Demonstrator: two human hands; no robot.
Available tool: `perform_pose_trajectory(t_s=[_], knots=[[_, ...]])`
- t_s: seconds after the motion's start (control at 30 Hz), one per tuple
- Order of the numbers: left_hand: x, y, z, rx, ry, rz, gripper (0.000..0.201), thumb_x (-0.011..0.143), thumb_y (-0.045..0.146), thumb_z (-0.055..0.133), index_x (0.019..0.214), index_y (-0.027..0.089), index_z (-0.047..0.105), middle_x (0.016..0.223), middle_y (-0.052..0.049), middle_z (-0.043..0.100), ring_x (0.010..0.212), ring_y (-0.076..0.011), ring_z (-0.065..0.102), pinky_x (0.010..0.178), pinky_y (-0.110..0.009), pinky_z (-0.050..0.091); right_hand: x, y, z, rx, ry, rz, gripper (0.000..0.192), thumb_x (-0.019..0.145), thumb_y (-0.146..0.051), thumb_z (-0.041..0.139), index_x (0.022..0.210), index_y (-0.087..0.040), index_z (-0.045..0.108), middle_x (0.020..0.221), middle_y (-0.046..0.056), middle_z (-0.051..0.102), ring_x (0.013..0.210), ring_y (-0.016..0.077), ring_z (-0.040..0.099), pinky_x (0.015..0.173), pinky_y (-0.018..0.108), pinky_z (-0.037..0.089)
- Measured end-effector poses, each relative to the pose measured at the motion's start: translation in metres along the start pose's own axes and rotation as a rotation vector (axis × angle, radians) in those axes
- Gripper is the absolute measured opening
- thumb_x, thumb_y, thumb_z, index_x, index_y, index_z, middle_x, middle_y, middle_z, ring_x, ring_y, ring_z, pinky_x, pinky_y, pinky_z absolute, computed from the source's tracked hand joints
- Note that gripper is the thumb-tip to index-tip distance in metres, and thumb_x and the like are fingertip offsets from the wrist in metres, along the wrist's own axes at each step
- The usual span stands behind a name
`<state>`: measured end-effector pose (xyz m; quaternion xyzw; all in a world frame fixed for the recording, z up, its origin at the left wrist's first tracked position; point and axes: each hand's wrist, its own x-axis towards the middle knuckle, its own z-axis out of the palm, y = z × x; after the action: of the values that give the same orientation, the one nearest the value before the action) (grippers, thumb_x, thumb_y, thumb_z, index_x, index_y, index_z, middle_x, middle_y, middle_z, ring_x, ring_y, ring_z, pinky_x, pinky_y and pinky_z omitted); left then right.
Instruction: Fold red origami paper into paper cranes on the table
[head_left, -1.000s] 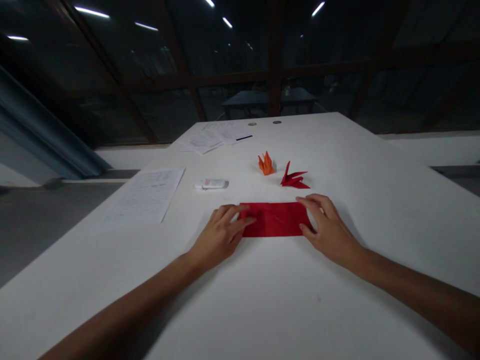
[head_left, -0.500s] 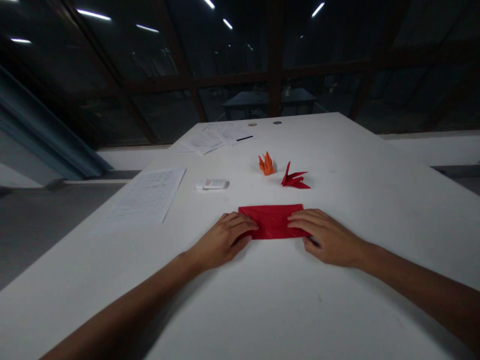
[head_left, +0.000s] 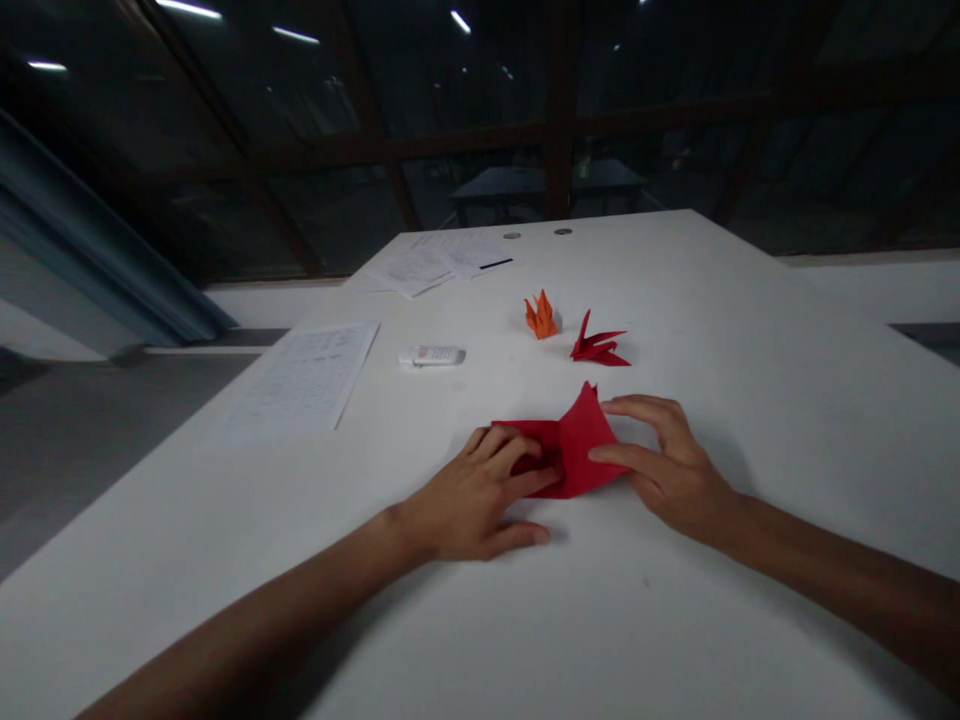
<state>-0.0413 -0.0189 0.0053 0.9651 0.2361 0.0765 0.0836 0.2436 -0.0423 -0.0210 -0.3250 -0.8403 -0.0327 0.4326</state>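
A folded red paper [head_left: 574,450] lies on the white table [head_left: 675,620] in front of me. My left hand [head_left: 480,495] rests flat on its left half, fingers pressing it down. My right hand [head_left: 664,465] pinches the right half and lifts it, so that flap stands tilted up off the table. Beyond the paper sit an orange folded paper figure [head_left: 541,317] and a red folded paper figure [head_left: 596,345].
A small white tube-shaped item [head_left: 431,355] lies left of the figures. A printed sheet [head_left: 307,375] lies at the left, more papers [head_left: 431,262] with a black pen at the far end. Dark windows and another table stand behind.
The red paper lay flat as a long strip under both hands; now my right hand has raised its right half and my left hand has slid further onto the left half.
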Motion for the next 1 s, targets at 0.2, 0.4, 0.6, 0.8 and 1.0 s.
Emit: perform_pose_trajectory(t_s=[0.2,0.4,0.6,0.8,1.0], knots=[[0.001,0.001,0.003,-0.067,-0.052,0.022,0.075,0.093,0.067,0.052,0.152,0.022,0.043,0.153,-0.015,0.051,0.132,-0.0376,0.046,0.11,-0.055,0.034,-0.004,-0.017,0.013,0.102,-0.061,0.309,0.042,0.092,-0.021,0.069,0.13,-0.021,0.052,0.108,0.009,0.063,0.098,0.0247,0.064,0.086,0.043,0.058],[0.001,-0.002,0.002,-0.173,-0.008,0.05,0.057,0.092,0.061,0.058,0.133,0.021,0.061,0.135,-0.015,0.064,0.126,-0.0347,0.053,0.112,-0.05,0.036,0.002,-0.028,0.008,0.066,-0.423,0.156,0.03,0.097,-0.034,0.064,0.124,-0.02,0.063,0.124,0.011,0.067,0.117,0.0291,0.059,0.101,0.05,0.049],[-0.004,-0.016,0.001,-0.216,0.393,-0.128,0.021,0.101,0.031,0.046,0.098,0.019,0.062,0.1,-0.01,0.067,0.099,-0.0245,0.059,0.093,-0.042,0.047,0.001,-0.029,0.007,0.018,-0.506,0.148,0.029,0.098,-0.032,0.061,0.124,-0.021,0.066,0.123,0.01,0.068,0.117,0.0283,0.058,0.103,0.049,0.048],[-0.007,-0.011,0.005,0.037,0.403,-0.047,0.036,0.093,0.031,0.062,0.127,0.021,0.054,0.131,-0.014,0.062,0.123,-0.0301,0.053,0.103,-0.048,0.041,0.0,-0.031,0.009,0.011,-0.503,0.157,0.028,0.096,-0.028,0.062,0.123,-0.02,0.066,0.122,0.009,0.067,0.116,0.0271,0.057,0.103,0.048,0.047],[0.002,-0.009,0.004,-0.102,0.088,-0.101,0.044,0.095,0.045,0.06,0.134,0.024,0.056,0.139,-0.01,0.062,0.129,-0.0301,0.053,0.109,-0.048,0.038,0.0,-0.032,0.008,-0.057,-0.459,0.151,0.026,0.094,-0.034,0.065,0.115,-0.018,0.068,0.114,0.011,0.07,0.11,0.0304,0.059,0.1,0.051,0.047]])
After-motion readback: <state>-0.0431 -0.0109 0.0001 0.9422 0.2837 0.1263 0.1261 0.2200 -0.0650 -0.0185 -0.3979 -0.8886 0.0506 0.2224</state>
